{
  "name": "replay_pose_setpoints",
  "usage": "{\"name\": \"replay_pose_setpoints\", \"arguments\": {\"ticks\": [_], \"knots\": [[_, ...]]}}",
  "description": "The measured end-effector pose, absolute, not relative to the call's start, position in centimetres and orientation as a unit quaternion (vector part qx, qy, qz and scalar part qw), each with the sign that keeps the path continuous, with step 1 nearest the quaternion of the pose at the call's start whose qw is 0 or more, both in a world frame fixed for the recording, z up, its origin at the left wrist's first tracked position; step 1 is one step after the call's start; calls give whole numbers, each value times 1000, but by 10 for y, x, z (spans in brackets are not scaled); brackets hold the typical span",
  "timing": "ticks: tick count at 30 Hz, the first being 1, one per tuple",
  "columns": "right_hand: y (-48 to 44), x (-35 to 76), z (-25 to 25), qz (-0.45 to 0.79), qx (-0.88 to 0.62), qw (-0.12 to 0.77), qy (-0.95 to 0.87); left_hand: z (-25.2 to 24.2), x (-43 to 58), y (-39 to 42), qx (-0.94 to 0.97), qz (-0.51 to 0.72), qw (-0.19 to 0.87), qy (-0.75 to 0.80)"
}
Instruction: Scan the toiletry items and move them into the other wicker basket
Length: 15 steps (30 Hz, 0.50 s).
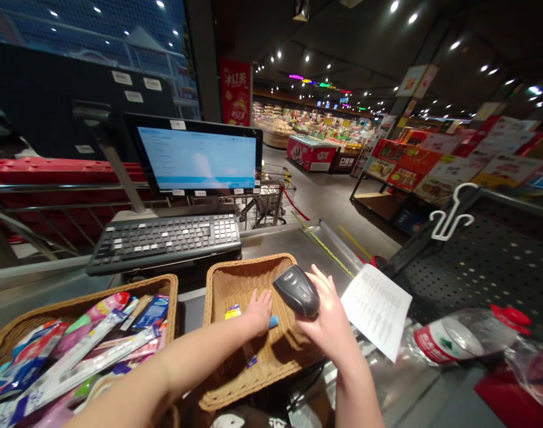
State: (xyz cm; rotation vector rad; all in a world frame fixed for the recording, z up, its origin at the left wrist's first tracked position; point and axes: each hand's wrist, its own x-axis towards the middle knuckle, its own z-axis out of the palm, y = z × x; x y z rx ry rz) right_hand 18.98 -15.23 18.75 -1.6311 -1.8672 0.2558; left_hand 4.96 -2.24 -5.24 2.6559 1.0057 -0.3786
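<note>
My right hand point(327, 309) is closed around a black handheld barcode scanner point(297, 291), held over the right side of a wicker basket point(249, 386). My left hand point(257, 312) reaches down into this basket with its fingers stretched out. A small blue item point(274, 321) pokes out beside the hand; whether the palm touches it I cannot tell. Close to the fingers lies a small yellow and blue packet point(233, 312). Lower down, a purple-blue piece point(252, 361) is partly hidden by my forearm.
At left, a second wicker basket point(174, 309) is full of packaged toothbrushes and similar goods. Behind stand a keyboard point(169, 238) and a monitor point(200, 157). To the right are a printed sheet point(378, 309), a large bottle point(463, 337) with a red cap, and white hangers point(450, 217).
</note>
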Motion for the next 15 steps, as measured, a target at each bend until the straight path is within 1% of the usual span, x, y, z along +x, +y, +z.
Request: {"name": "replay_pose_setpoints", "arguments": {"ticks": [4, 8, 11, 15], "knots": [[-154, 193, 185, 99, -616, 319, -713, -54, 38, -17, 889, -185, 117, 402], [-154, 194, 186, 100, -612, 319, -717, -52, 36, -32, 880, -212, 114, 409], [-155, 194, 187, 104, -609, 320, -718, -44, 38, -43, 896, -202, 116, 378], [-155, 193, 189, 103, -602, 324, -722, -26, 38, -44, 922, -149, 117, 338]]}}
